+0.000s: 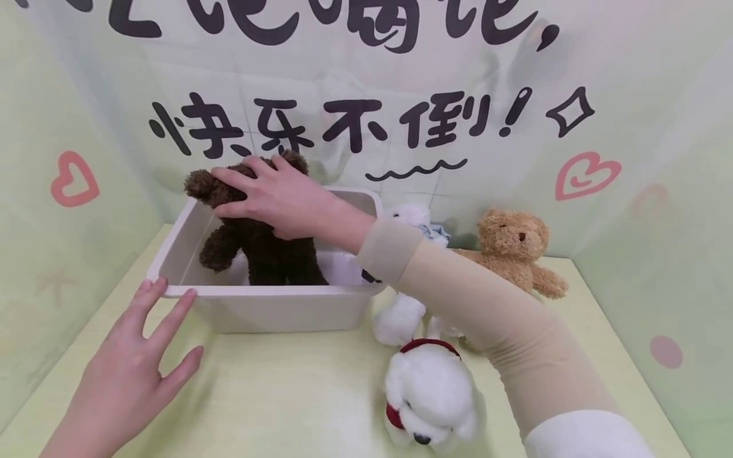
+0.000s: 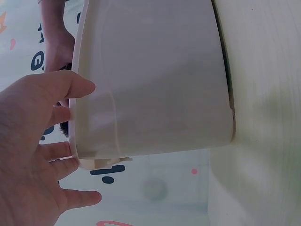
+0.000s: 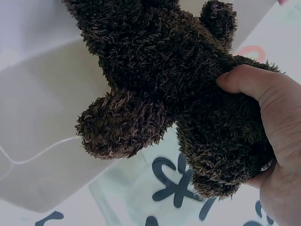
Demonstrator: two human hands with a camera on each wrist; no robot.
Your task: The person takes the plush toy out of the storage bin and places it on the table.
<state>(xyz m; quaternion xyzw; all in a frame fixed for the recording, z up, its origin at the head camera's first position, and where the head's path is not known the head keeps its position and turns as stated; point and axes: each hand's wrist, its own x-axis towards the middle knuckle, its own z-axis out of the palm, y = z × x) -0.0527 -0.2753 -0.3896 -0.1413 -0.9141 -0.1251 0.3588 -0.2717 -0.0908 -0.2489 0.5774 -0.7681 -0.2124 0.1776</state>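
Note:
A dark brown teddy bear [image 1: 275, 254] stands upright inside a white plastic bin [image 1: 286, 312], its head rising above the back rim. My right hand [image 1: 286, 200] grips the bear's head from above. In the right wrist view the thumb [image 3: 240, 80] presses into the fur at its neck, with the other fingers mostly hidden behind the head. My left hand [image 1: 126, 362] is spread at the bin's near left corner, fingertips on the rim. From the left wrist, the bin's plain outer wall [image 2: 155, 84] shows beside that hand [image 2: 28, 132].
Right of the bin, a white plush toy with a blue bow [image 1: 409, 213] is partly hidden by my right sleeve [image 1: 481, 292]. A tan teddy bear [image 1: 515, 238] sits farther right. Nearer me is a white plush dog [image 1: 432, 388] with a red collar. Printed sheets enclose the table [image 1: 275, 394].

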